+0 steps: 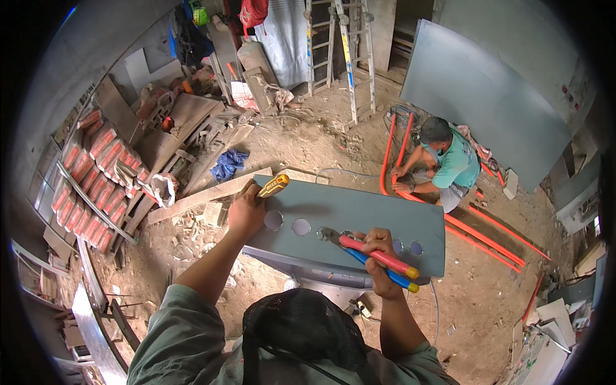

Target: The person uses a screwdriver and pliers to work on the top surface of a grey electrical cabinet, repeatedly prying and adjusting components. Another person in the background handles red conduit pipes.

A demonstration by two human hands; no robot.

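Overhead view of a dusty work site. Grey metal box lying flat, top face up, crossed by a row of round holes: two fully open near the left end, more partly hidden further right behind the tool handles. Left hand closed around a screwdriver with a yellow and black handle, resting at the box's upper left edge. Right hand clenched on pliers with red and blue handles, jaws set at a hole near the middle of the row. Judged from the open holes: several already cleared, the one at the pliers' jaws apparently in progress; whether any remain closed, impossible to tell. Beyond the box, a second person in a teal shirt crouched over orange pipes on the dirt floor. Large grey sheet leaning on the far wall, ladder at the back, stacked red bricks at left.
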